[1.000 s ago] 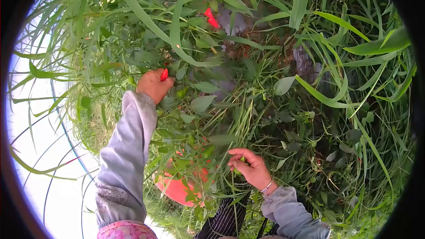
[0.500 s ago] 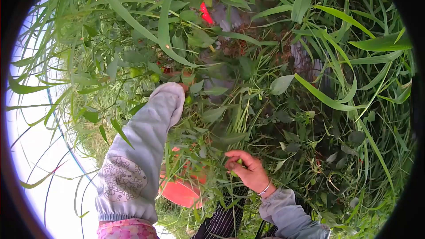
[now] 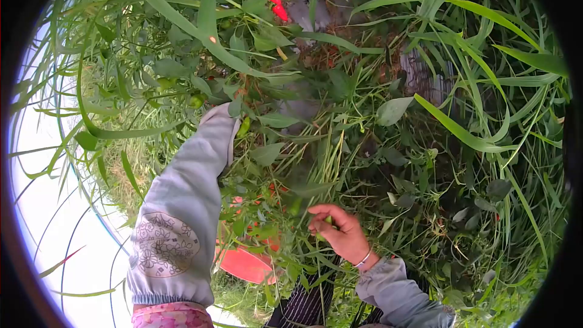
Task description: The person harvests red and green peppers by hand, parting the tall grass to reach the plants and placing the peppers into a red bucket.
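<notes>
My left arm reaches up into the pepper plants in a grey sleeve (image 3: pixel 176 206) with a floral patch. Leaves hide most of my left hand (image 3: pixel 238 98), so its fingers do not show. Green peppers (image 3: pixel 195 101) hang just left of its cuff, and another slim green pepper (image 3: pixel 243 127) is beside the cuff. Lower down, my right hand (image 3: pixel 344 232), with a bracelet at the wrist, is closed, thumb and fingers curled round a small green pepper (image 3: pixel 328 221). Only part of that pepper is visible.
An orange-red bucket (image 3: pixel 246 265) stands low between my arms, partly covered by leaves. Bright red peppers (image 3: pixel 277 6) show near the top. Long grass blades (image 3: pixel 467 127) cross the right side. Grey plastic sheeting (image 3: pixel 425 76) shows through the plants. My striped trouser leg (image 3: pixel 310 297) is at the bottom.
My left sleeve has shifted slightly left and up, and the hand is more covered by leaves. The right hand keeps its grip in nearly the same place. More red pepper shows at the top.
</notes>
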A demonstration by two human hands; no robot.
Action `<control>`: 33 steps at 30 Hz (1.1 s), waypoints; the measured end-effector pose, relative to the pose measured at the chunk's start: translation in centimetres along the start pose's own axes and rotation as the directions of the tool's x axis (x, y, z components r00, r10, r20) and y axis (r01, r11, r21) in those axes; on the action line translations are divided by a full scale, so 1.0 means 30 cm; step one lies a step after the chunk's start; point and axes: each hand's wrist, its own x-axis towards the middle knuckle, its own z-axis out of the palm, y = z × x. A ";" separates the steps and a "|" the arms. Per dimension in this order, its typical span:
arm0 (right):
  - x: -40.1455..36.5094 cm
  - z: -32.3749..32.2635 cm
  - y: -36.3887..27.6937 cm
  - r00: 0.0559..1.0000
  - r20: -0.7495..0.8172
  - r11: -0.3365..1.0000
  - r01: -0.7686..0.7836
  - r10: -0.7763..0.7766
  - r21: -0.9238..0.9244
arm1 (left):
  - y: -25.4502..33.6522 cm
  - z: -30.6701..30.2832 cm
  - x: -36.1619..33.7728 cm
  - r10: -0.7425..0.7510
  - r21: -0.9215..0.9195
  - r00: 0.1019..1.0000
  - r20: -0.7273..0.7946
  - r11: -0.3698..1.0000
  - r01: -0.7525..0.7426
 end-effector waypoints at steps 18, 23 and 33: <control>-0.006 -0.003 -0.006 1.000 0.014 0.998 0.002 -0.003 0.065 | -0.005 -0.068 -0.045 -0.103 -0.257 0.989 0.104 0.958 0.127; -0.016 -0.009 -0.009 1.000 -0.008 0.995 0.022 -0.022 0.095 | -0.022 -0.091 -0.125 -0.043 -0.702 0.951 0.306 0.664 0.256; -0.013 -0.009 -0.013 1.000 -0.013 0.997 0.000 0.001 0.072 | -0.021 -0.023 -0.535 0.205 -0.509 0.942 -0.267 0.800 -0.318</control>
